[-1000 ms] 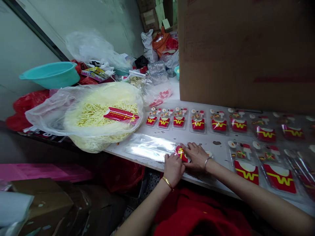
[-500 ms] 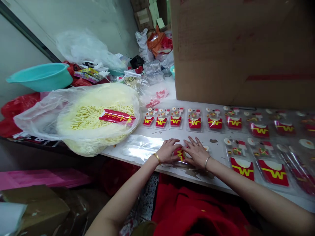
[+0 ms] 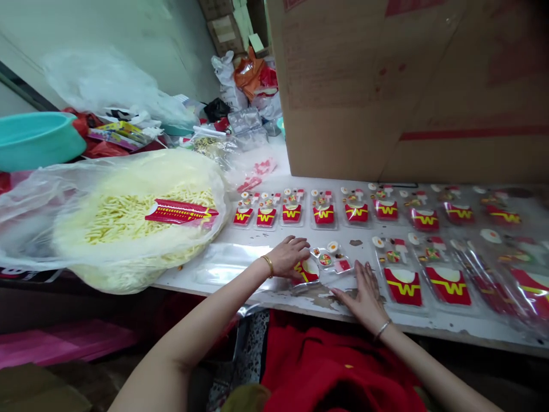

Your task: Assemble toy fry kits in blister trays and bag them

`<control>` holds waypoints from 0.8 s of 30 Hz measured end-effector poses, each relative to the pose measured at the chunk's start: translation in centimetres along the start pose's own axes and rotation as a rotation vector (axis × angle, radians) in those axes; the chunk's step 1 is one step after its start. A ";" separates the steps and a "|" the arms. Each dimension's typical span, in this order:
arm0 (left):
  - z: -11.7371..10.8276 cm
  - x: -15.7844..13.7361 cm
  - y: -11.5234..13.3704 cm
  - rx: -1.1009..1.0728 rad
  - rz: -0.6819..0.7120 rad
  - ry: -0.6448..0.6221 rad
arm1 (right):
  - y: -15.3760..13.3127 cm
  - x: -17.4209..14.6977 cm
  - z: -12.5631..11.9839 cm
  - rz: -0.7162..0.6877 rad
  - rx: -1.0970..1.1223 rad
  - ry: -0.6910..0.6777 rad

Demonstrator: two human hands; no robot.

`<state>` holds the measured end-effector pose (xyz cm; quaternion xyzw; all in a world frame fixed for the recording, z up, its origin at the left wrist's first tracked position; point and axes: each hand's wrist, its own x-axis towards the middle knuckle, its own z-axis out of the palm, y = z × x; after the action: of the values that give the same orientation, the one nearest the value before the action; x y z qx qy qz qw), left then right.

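Observation:
My left hand (image 3: 286, 257) has its fingers curled over the left end of a clear blister pack (image 3: 325, 259). Inside that pack show a red fries carton with a yellow W and tiny toy foods, among them an egg and a round dish. My right hand (image 3: 364, 297) is apart from the pack, just right of it, low over the table edge with thumb and fingers spread and nothing in them. Shiny clear plastic sleeves (image 3: 231, 264) lie left of my left hand, partly under the wrist.
Similar blister packs (image 3: 323, 214) stand in a row behind, with more packs (image 3: 403, 286) at the right. A large cardboard box (image 3: 343, 86) rises behind them. At left, an open plastic bag (image 3: 128, 217) holds pale yellow sticks and a stack of red cartons (image 3: 178, 212). A turquoise basin (image 3: 38, 137) is beyond.
My right hand has come off the blister pack and moved right, fingers spreading. My left hand stays on the pack, whose toy foods now show. The view has swung to the right.

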<state>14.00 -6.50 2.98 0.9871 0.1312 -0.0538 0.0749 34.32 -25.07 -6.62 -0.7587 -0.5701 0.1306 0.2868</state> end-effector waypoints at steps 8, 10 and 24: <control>0.1 -1.2 -0.6 -0.143 -0.098 0.008 | 0.0 3.6 0.6 -0.009 0.067 0.022; 0.0 -1.4 -0.7 -0.174 -0.118 -0.036 | 0.3 4.3 0.9 -0.042 0.088 0.003; -0.1 1.3 1.7 -0.751 -0.110 0.174 | -3.7 4.4 -1.2 -0.076 0.511 -0.202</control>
<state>15.73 -7.79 3.11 0.8834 0.2003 0.0779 0.4165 33.43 -20.62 -2.98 -0.6229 -0.5724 0.3345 0.4152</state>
